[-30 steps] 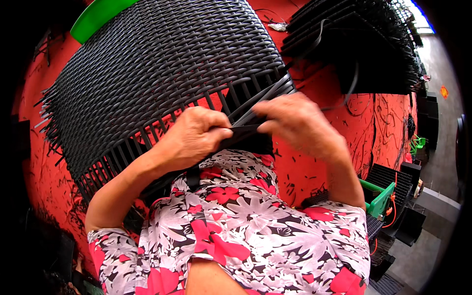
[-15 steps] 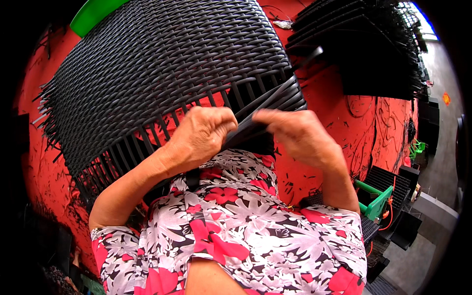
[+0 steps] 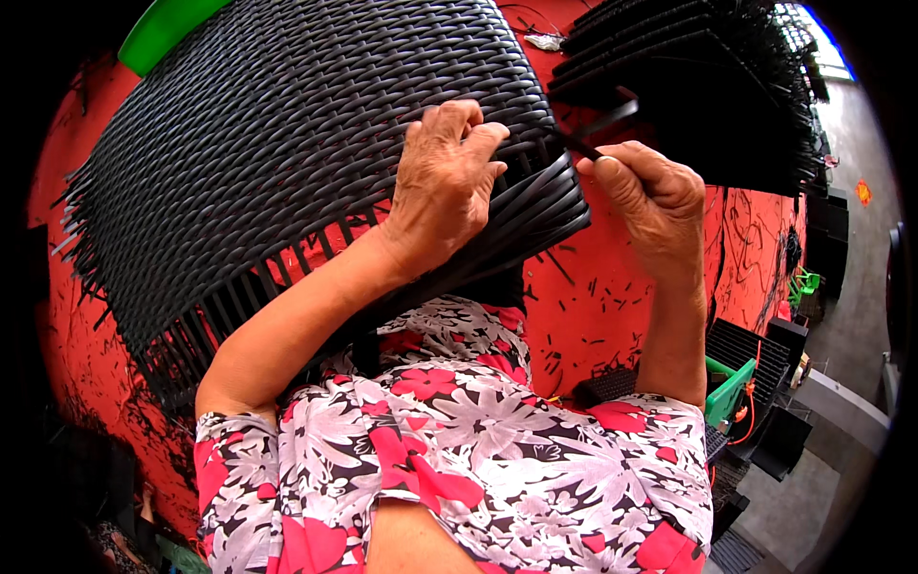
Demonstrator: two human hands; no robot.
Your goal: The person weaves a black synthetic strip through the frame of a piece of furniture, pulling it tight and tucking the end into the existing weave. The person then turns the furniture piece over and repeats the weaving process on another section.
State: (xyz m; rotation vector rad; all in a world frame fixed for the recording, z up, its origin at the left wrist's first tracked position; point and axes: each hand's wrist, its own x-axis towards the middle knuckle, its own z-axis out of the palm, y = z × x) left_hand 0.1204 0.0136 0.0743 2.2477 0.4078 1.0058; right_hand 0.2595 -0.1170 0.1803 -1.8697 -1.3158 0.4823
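Note:
A large black woven rattan-style panel (image 3: 287, 143) slants across the upper left and middle. Its lower edge shows bare black ribs, with red showing between some of them. Over its right part rests my left hand (image 3: 442, 182), fingers loosely bent and apart, nothing visible in them. Off the panel's right edge, my right hand (image 3: 658, 196) pinches a dark flat strip (image 3: 578, 145) between thumb and finger. A bundle of long black strips (image 3: 540, 206) folds round the corner below my left hand. Another strip end (image 3: 614, 117) sticks out above my right hand.
A stack of black woven panels (image 3: 708, 105) stands at the upper right. The red floor covering (image 3: 583, 316) is littered with black scraps. Part of a green plastic object (image 3: 163, 38) shows at the top left. A green-framed item (image 3: 729, 394) with an orange cord lies at the right.
My left hand has moved up and right onto the panel. My right hand has moved right and up, away from my left, and now pinches a strip at the panel's edge.

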